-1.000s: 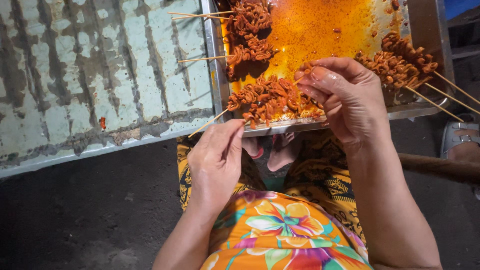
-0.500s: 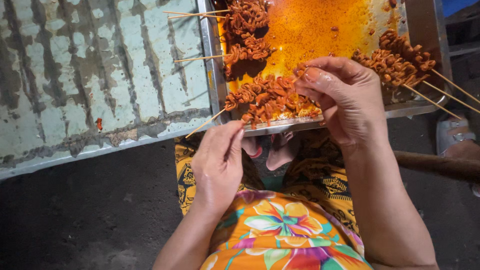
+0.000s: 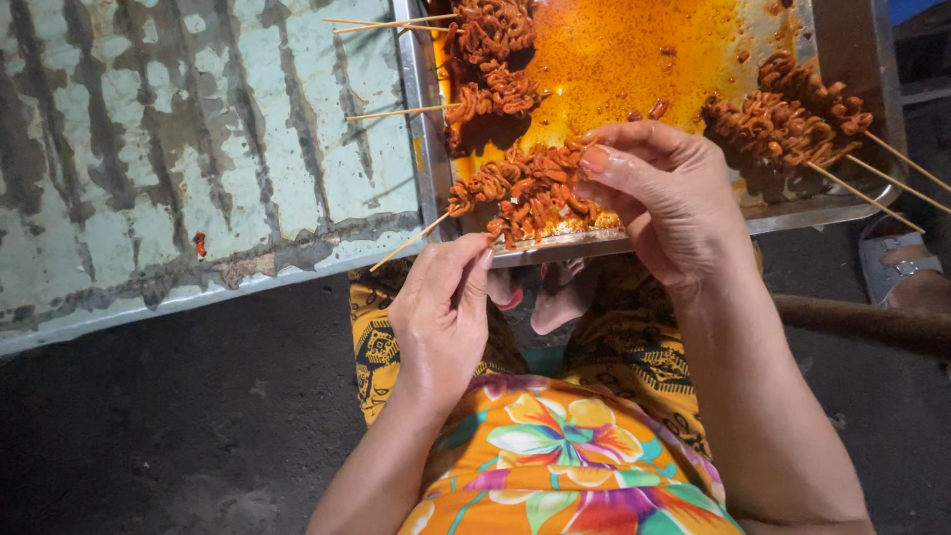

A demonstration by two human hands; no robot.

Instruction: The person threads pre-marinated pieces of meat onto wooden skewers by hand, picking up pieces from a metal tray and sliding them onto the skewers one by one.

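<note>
- The left hand (image 3: 441,312), at lower centre of the frame, has its fingers pinched narrow around the bare end of a thin wooden skewer (image 3: 408,243), which slants up to the right.
- The right hand (image 3: 664,193), at centre right, is curled over the far end of that skewer, its thumb and fingertips pressing on the orange-red marinated meat pieces (image 3: 525,188) threaded there.
- That meat sits at the near edge of a metal tray (image 3: 842,203), which fills the upper middle and upper right of the frame and is coated in orange oily sauce (image 3: 634,54).
- At the tray's upper left lie more loaded skewers (image 3: 490,59), their bare sticks poking out leftward over the rim.
- At the tray's right lies another bunch of loaded skewers (image 3: 783,114), sticks pointing to the lower right.
- The tray rests on a worn, pale green tiled table (image 3: 178,149) spanning the upper left.
- Below, the person's lap shows a bright floral garment (image 3: 565,456), with bare toes (image 3: 555,297) under the tray edge.
</note>
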